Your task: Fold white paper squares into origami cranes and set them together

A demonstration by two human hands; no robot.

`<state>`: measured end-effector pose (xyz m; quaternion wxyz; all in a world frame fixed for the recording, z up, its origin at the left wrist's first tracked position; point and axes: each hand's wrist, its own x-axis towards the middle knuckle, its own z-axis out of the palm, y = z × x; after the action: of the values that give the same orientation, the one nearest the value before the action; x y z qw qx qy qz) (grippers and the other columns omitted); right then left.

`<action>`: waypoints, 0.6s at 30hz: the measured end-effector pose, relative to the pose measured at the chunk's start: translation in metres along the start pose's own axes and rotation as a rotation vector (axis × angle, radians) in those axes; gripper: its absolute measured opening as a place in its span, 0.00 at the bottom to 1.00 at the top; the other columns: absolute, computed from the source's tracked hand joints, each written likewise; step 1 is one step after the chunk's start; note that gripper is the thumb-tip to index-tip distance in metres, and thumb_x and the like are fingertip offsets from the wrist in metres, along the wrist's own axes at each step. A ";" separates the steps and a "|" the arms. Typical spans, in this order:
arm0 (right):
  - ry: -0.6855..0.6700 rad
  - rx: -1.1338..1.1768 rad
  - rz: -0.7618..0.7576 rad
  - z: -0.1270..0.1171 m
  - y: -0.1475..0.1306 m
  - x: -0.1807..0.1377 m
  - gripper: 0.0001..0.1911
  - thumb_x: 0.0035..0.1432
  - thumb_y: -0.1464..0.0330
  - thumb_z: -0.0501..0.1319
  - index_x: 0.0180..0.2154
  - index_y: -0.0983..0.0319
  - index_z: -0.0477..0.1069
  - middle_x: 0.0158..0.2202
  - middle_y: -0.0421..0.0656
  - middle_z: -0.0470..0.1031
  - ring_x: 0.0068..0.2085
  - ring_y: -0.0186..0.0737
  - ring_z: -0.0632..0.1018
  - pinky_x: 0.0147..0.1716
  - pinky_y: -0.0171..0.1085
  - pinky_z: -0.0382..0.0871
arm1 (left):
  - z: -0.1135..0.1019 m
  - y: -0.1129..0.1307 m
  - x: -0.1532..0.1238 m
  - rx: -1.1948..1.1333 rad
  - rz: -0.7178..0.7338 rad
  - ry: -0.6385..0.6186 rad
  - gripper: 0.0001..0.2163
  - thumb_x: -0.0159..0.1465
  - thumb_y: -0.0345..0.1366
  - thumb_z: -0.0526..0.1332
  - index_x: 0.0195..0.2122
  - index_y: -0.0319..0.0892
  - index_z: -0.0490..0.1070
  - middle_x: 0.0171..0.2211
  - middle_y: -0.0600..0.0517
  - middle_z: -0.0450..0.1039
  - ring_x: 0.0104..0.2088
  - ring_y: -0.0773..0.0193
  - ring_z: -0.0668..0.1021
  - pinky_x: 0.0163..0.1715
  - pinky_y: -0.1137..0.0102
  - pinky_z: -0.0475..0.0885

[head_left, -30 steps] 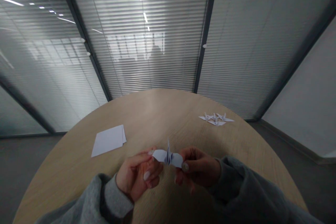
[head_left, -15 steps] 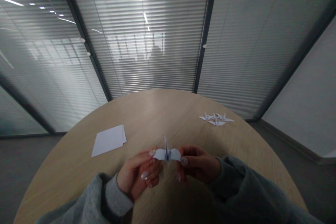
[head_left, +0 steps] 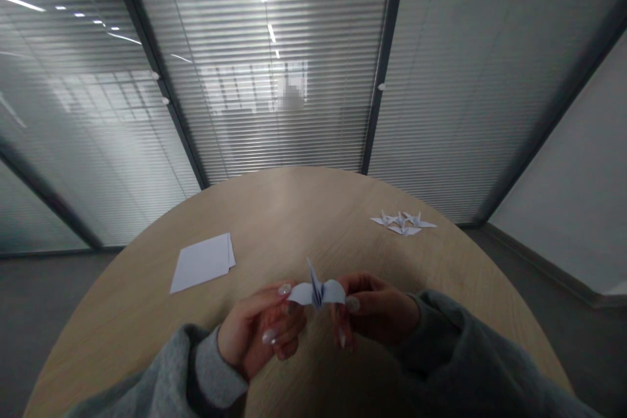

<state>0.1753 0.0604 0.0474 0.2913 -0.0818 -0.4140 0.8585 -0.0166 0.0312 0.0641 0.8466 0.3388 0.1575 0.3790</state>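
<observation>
A small white folded paper crane (head_left: 317,290) is held above the round wooden table (head_left: 294,222), close to me. My left hand (head_left: 262,333) pinches its left wing between thumb and fingers. My right hand (head_left: 375,313) pinches the right wing the same way. The crane's thin point sticks upward between the two wings. Both wrists are in grey sleeves.
A stack of white paper sheets (head_left: 202,261) lies on the table to the left. Several finished paper cranes (head_left: 402,222) sit in a cluster at the far right edge. Glass walls with blinds surround the table.
Both hands shifted slightly with the crane between them; its wings are spread a little wider than half a second ago.
</observation>
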 end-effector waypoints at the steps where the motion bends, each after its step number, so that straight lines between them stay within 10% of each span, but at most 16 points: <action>1: 0.010 -0.001 -0.012 -0.001 0.000 0.000 0.10 0.47 0.66 0.69 0.27 0.67 0.74 0.23 0.43 0.78 0.24 0.35 0.79 0.24 0.30 0.72 | 0.000 0.000 0.000 0.000 0.000 0.004 0.13 0.57 0.39 0.63 0.20 0.38 0.66 0.11 0.61 0.48 0.14 0.73 0.51 0.14 0.79 0.56; 18: 0.141 -0.061 -0.060 -0.006 0.006 0.001 0.14 0.42 0.62 0.71 0.23 0.66 0.73 0.17 0.39 0.74 0.22 0.33 0.76 0.24 0.33 0.69 | -0.002 0.004 -0.002 -0.127 0.094 0.046 0.06 0.58 0.30 0.61 0.24 0.38 0.68 0.10 0.64 0.42 0.14 0.73 0.45 0.14 0.80 0.57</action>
<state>0.1742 0.0620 0.0390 0.3428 -0.1382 -0.4205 0.8286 -0.0213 0.0324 0.0653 0.8438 0.2825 0.1365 0.4353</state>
